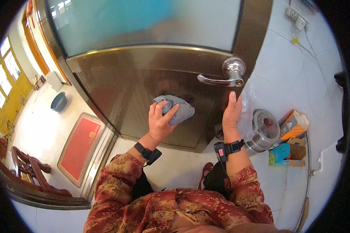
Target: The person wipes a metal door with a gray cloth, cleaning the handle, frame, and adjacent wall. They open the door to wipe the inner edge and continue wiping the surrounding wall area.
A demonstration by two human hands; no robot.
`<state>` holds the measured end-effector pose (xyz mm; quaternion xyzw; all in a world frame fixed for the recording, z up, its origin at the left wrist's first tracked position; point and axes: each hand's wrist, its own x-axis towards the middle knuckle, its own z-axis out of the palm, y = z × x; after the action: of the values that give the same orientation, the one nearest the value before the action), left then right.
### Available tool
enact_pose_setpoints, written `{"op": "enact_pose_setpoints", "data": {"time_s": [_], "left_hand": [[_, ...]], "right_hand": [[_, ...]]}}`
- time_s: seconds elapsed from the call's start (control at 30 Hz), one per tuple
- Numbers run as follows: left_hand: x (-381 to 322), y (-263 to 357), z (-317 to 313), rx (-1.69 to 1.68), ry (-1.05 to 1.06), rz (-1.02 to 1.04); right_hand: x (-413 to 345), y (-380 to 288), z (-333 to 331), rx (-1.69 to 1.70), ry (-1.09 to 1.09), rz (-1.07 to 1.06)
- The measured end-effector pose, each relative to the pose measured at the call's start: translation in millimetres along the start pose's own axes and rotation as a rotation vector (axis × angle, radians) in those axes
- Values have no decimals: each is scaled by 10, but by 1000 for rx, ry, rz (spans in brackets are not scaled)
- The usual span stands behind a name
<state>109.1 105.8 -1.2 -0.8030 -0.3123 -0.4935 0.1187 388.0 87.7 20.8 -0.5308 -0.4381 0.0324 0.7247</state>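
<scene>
My left hand grips a folded grey cloth against the lower panel of a dark brown door. A frosted glass pane fills the door's upper part. My right hand is at the door's edge, just below the chrome lever handle; its fingers point up and it holds nothing that I can see. Part of that hand's contact with the edge cannot be made out. Both wrists carry black strapped devices.
Right of the door stand a metal pot with a glass lid, an orange and grey box and an open blue carton. Beyond the threshold at left lie a red mat, a basin and dark wooden furniture.
</scene>
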Motion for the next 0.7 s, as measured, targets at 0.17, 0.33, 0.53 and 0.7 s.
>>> {"op": "enact_pose_setpoints", "data": {"time_s": [0.17, 0.33, 0.53, 0.7], "left_hand": [[276, 342, -68, -109, 115, -221], [763, 748, 57, -185, 187, -318], [1064, 1252, 323, -229, 166, -411], [1004, 1216, 332, -183, 129, -259]], "right_hand": [[18, -43, -6, -44, 51, -57], [4, -107, -25, 21, -13, -47], [46, -69, -33, 94, -84, 40], [55, 51, -48, 77, -106, 54]]}}
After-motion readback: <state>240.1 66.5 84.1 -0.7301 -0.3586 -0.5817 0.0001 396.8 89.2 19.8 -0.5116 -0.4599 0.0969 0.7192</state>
